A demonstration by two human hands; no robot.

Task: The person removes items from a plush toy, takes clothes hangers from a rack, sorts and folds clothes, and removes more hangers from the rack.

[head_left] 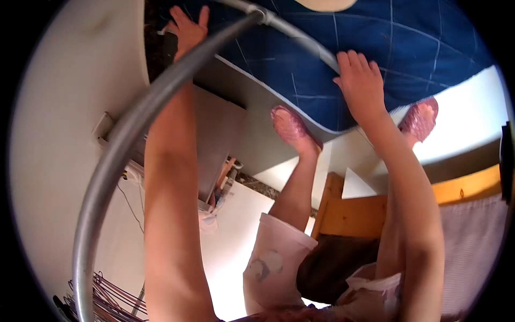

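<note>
A blue cloth with white grid lines and a pale stitched edge (pixel 311 80) spreads across the upper part of the view. My right hand (pixel 362 83) is over this cloth, with the end of a grey metal tube (pixel 300 40) entering between thumb and fingers. What lies under the palm is hidden. At the upper left, my left hand (pixel 189 32) has its fingers spread beside the cloth's left side and holds nothing visible. A thicker curved metal pole (pixel 131 121) joins the tube at a fitting and passes in front of my left forearm.
Below the cloth are my feet in pink slippers (pixel 289 124). A wooden frame (pixel 351 214) stands at lower right near a striped cloth (pixel 472 252). Several hangers (pixel 115 295) hang at lower left. A grey cabinet panel (pixel 214 139) is beside my left arm.
</note>
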